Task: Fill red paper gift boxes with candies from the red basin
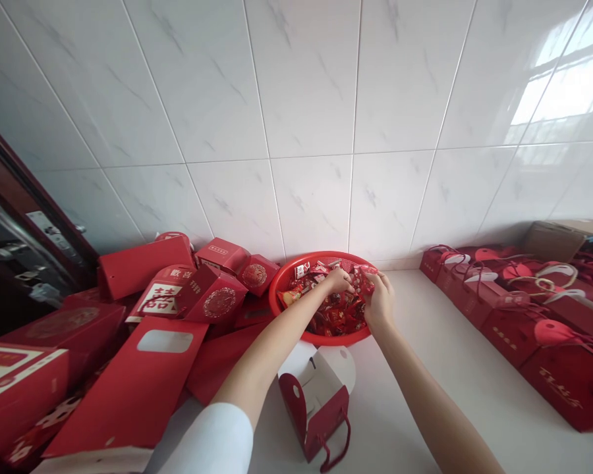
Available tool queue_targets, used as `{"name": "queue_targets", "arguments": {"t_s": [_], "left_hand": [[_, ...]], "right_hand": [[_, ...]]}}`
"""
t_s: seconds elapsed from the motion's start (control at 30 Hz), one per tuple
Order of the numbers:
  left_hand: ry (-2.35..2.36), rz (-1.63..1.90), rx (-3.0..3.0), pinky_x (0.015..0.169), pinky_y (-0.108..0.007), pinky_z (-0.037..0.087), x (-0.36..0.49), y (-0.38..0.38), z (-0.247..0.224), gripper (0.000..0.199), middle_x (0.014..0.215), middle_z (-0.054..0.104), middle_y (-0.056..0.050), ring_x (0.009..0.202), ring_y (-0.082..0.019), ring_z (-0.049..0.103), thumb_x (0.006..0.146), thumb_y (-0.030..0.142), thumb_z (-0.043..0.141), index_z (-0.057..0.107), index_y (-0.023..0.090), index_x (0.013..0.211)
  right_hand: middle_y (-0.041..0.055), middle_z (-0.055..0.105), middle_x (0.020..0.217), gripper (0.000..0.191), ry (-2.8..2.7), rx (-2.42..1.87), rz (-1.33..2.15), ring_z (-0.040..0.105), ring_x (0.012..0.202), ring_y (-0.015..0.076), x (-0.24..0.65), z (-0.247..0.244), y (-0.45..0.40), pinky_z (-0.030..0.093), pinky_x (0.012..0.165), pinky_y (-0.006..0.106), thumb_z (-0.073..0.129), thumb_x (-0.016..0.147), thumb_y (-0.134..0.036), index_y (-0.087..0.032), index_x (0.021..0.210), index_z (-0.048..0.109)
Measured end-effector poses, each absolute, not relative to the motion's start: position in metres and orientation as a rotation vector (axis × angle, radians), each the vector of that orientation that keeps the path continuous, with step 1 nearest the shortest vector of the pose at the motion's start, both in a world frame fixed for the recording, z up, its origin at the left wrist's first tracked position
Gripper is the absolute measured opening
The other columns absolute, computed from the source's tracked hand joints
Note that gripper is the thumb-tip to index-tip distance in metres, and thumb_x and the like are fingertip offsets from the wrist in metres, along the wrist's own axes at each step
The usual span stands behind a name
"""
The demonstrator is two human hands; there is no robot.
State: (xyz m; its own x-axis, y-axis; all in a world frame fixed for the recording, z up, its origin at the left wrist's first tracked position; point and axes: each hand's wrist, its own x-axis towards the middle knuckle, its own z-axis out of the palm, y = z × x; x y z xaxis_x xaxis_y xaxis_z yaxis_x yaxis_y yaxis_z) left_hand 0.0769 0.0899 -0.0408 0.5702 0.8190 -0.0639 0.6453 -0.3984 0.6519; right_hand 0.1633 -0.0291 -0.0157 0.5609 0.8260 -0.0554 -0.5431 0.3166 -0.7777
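Observation:
A red plastic basket [326, 340] full of small wrapped sweets [333, 317] stands against the wall. My right hand [381, 301] is closed on a red candy packet [362, 279] at the basket's right side. Over the middle of the sweets, my left hand [340, 282] has its fingers curled together close to that packet; what they pinch, if anything, is too small to make out. In front of the basket, between my forearms, an open dark red gift box [312, 421] shows its pale inside. Its flaps are spread and a cord handle hangs at the front.
Red gift boxes and a flat red carton [133, 388] lie piled on the left. On the right, dark red boxes with cord handles [507, 332] stand in rows, a cardboard box [563, 238] behind them. A tiled wall [311, 204] bounds the white tabletop [415, 322].

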Motion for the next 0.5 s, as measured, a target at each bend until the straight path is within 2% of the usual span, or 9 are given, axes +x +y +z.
{"name": "queue_targets", "arguments": {"t_s": [0.1,0.17,0.3,0.5], "left_hand": [[1.156,0.392,2.045,0.079,-0.034,0.058,0.074,0.083,-0.031,0.007,0.08,0.073,-0.003,0.08,-0.02,0.069,0.075,0.016,0.078,0.073,0.013,0.079],[1.141,0.467,1.975,0.078,-0.031,0.057,0.068,0.077,-0.022,0.012,0.072,0.072,-0.001,0.078,-0.019,0.069,0.066,0.004,0.076,0.073,0.014,0.071],[1.112,0.621,1.841,0.08,-0.029,0.057,0.048,0.064,-0.006,0.021,0.076,0.075,-0.002,0.081,-0.017,0.07,0.066,-0.002,0.068,0.075,0.015,0.076],[1.064,0.78,1.634,0.082,-0.028,0.057,0.017,0.04,0.007,0.019,0.075,0.074,-0.001,0.074,-0.013,0.069,0.073,0.001,0.068,0.076,0.014,0.084]], "right_hand": [[-0.0035,0.066,0.067,0.016,-0.379,-0.827,0.946,0.06,0.065,0.0165,0.163,-0.014,-0.03,0.049,0.059,0.028,0.071,0.056,-0.027,-0.023,0.068,0.061],[-0.0034,0.066,0.068,0.015,-0.379,-0.819,0.949,0.06,0.066,0.0163,0.164,-0.014,-0.031,0.049,0.06,0.028,0.071,0.056,-0.027,-0.023,0.068,0.062],[-0.0037,0.066,0.068,0.014,-0.394,-0.817,0.946,0.059,0.066,0.0159,0.163,-0.013,-0.032,0.047,0.059,0.027,0.07,0.058,-0.027,-0.022,0.07,0.065],[-0.0049,0.063,0.063,0.013,-0.386,-0.797,0.976,0.054,0.06,0.0141,0.162,-0.014,-0.032,0.045,0.056,0.027,0.072,0.056,-0.027,-0.022,0.065,0.064]]}}
